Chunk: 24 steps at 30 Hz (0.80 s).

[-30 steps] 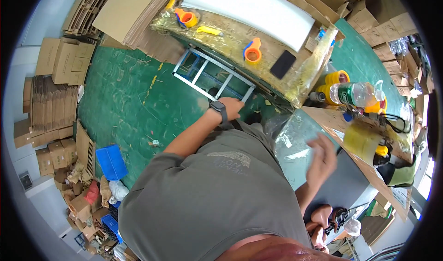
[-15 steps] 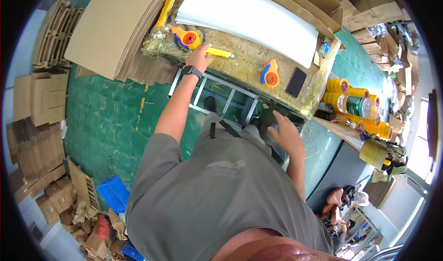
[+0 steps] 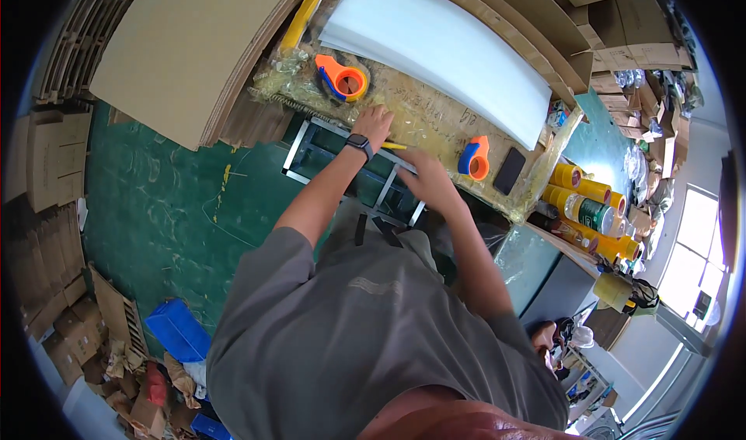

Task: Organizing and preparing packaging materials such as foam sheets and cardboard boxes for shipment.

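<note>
Bends the left hand (image 3: 374,124) partly closed at the edge of the table (image 3: 426,115); curls the right hand (image 3: 429,179) between four and five o'clock from it. Cannot tell either one's grip on the yellow cutter (image 3: 395,145). Has it showing between both, toward four o'clock from the left, ten from the right.
</note>
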Each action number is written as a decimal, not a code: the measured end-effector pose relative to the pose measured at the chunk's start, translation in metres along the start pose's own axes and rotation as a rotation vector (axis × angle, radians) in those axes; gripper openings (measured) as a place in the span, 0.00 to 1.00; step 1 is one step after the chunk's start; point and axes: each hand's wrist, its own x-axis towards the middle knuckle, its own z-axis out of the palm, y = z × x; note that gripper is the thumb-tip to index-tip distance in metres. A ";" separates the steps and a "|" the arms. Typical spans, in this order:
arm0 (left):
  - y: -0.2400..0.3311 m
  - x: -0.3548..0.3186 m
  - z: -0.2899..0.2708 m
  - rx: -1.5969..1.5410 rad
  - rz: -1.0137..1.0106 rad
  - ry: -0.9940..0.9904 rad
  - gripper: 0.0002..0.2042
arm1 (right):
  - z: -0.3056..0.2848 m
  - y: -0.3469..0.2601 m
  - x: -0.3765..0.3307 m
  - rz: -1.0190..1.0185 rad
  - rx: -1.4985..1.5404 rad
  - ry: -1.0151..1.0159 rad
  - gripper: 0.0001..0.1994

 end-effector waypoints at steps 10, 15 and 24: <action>-0.016 -0.022 0.027 -0.255 -0.157 -0.204 0.17 | 0.110 0.015 0.247 0.012 -0.365 0.081 0.17; -0.018 -0.140 -0.035 -0.325 -0.211 0.092 0.18 | 0.100 0.032 0.231 -0.006 -0.345 0.138 0.16; -0.228 -0.291 0.006 -0.688 -0.973 0.197 0.26 | 0.050 0.135 0.087 0.093 -0.585 0.519 0.20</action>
